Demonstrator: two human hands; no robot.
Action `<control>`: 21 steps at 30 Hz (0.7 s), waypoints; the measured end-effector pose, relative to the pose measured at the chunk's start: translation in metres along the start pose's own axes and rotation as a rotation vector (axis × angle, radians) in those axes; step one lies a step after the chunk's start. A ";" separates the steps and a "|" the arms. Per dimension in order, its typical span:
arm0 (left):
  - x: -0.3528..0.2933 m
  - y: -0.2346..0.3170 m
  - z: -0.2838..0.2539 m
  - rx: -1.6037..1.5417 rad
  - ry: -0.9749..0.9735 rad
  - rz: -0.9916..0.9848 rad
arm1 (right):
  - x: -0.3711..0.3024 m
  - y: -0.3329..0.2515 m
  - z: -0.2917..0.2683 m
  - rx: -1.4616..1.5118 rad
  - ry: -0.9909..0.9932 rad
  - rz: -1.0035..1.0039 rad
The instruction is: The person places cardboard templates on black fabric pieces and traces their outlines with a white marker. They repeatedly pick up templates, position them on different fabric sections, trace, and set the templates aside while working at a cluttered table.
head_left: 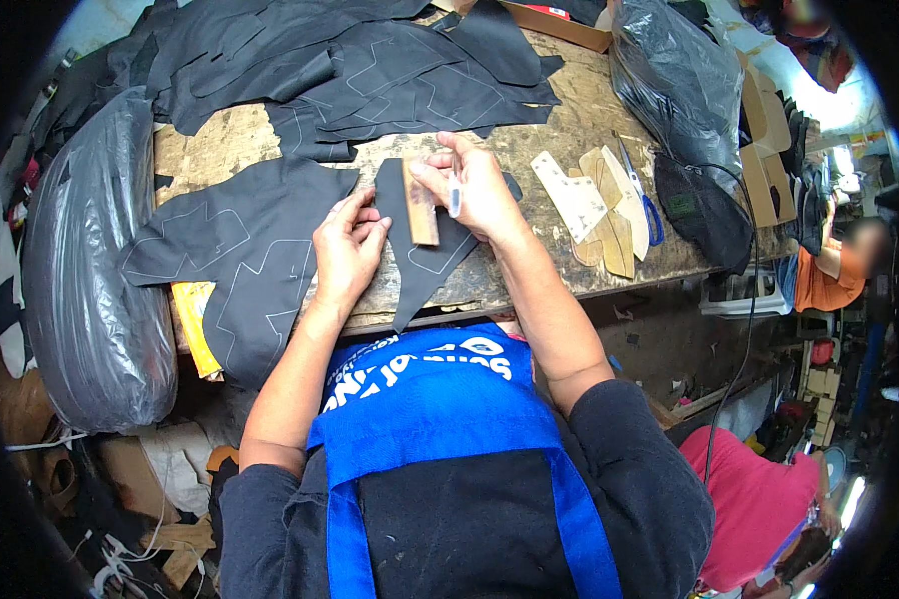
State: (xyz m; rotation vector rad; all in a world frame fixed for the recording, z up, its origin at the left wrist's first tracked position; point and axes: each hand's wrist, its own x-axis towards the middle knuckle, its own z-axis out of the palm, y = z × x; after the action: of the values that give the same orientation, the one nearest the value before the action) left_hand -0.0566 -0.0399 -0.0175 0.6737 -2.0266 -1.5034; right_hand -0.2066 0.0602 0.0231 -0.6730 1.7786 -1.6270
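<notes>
My right hand point(476, 185) is closed around a slim silvery pen point(455, 198) and also grips a narrow tan-brown rectangular strip point(423, 215), tilted over a small black leather-like piece point(415, 270). Light outlines are drawn on that piece. My left hand point(350, 245) rests at its left edge, fingers loosely curled and thumb apart from them; it does not visibly hold anything. Left of that hand, a larger black sheet point(260, 230) with pale traced shapes drapes over the table's near edge.
Black sheets point(390, 80) are heaped along the far side of the wooden table point(529, 120). To the right lie tan card templates point(599, 210) and blue-handled scissors point(653, 218). Plastic-wrapped bundles point(100, 260) flank the table. Another person in orange point(829, 280) is at far right.
</notes>
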 end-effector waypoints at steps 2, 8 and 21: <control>-0.002 0.003 0.000 0.080 0.046 0.088 | -0.003 0.005 -0.005 -0.194 0.108 -0.128; -0.002 0.017 0.014 0.615 0.035 0.287 | -0.052 0.014 -0.057 -0.718 0.524 -0.300; 0.012 0.002 0.011 0.530 0.183 0.205 | -0.068 0.031 -0.139 -1.082 0.537 -0.493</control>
State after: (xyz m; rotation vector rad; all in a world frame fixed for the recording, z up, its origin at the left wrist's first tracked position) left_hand -0.0727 -0.0393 -0.0169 0.7417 -2.2792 -0.7577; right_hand -0.2628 0.2066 0.0050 -1.2964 3.1093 -1.0280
